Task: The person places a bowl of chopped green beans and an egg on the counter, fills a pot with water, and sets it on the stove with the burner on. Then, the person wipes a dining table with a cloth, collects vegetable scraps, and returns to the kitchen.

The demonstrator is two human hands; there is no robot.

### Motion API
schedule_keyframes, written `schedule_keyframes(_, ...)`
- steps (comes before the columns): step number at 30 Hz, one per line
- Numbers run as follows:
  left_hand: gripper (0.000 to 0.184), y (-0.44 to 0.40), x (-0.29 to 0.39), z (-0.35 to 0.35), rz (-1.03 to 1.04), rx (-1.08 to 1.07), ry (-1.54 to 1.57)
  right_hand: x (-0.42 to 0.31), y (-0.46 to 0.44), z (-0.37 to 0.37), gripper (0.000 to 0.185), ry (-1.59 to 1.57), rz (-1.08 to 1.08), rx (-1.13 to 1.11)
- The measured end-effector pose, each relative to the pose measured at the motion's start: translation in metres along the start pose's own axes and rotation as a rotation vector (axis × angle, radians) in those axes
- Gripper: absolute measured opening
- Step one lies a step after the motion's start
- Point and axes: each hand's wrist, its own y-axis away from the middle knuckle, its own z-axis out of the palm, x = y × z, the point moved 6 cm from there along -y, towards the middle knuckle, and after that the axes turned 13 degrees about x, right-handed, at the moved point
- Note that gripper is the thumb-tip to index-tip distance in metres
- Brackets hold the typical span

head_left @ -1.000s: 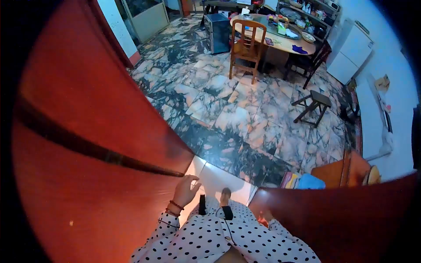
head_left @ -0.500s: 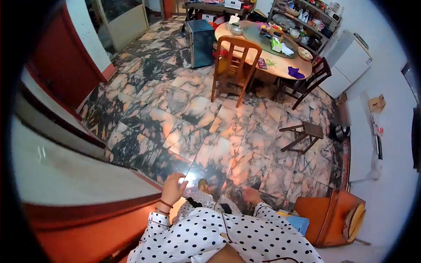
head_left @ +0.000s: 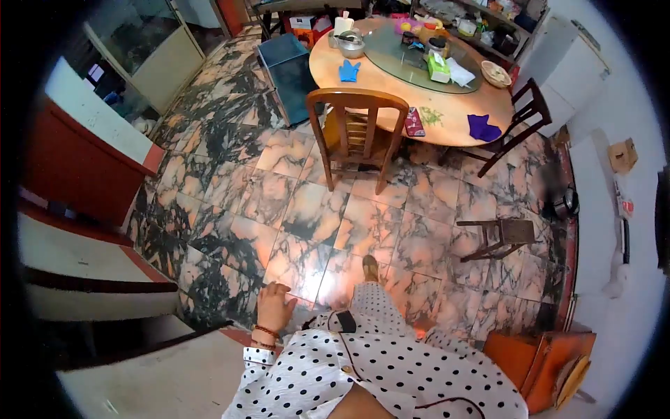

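Note:
My left hand [head_left: 274, 307] hangs at my left side over the marble floor, with a beaded bracelet [head_left: 264, 337] at the wrist. Its fingers are loosely bent, the thumb stands apart, and nothing is held. On the right, only a small blurred patch that may be my right hand [head_left: 422, 326] shows beside the polka-dot clothing [head_left: 391, 370]; its fingers cannot be made out. One shoe [head_left: 370, 267] is forward on the tiles. Ahead, a wooden chair [head_left: 356, 133] stands at the round table [head_left: 384, 105], out of reach of both hands.
Blue gloves [head_left: 349, 70], a purple cloth [head_left: 483, 128] and a red packet [head_left: 414, 122] lie on the table. A dark cabinet [head_left: 286, 77] stands left of it. A low stool [head_left: 515, 232] is at right, and an orange wooden piece [head_left: 520, 363] nearer me.
I have moved forward: the table and chair appear larger and closer, and blue gloves now show on the table. One foot has stepped ahead. My right hand has mostly dropped from sight.

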Motion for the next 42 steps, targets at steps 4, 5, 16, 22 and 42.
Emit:
schedule_keyframes(4,0.026,-0.094,0.015,0.009,-0.108,0.012,0.227,0.072,-0.147,-0.106,0.021,-0.430,0.512,0.242)
schedule_keyframes(5,0.025,-0.113,0.016,0.008,-0.153,-0.005,0.217,0.080,-0.181,-0.138,0.021,-0.617,0.624,0.337)
schedule_keyframes(16,0.022,-0.300,0.049,0.109,0.106,-0.141,0.294,0.033,-0.401,-0.341,0.014,-0.752,0.405,0.793)
schedule_keyframes(22,0.031,-0.393,0.193,0.187,0.267,-0.159,0.444,0.207,-0.387,-0.397,0.021,-0.493,0.611,1.126)
schedule_keyframes(42,0.078,-0.575,0.355,0.379,-0.318,0.098,0.014,0.436,-0.472,-0.568,0.049,-0.119,0.173,0.978)
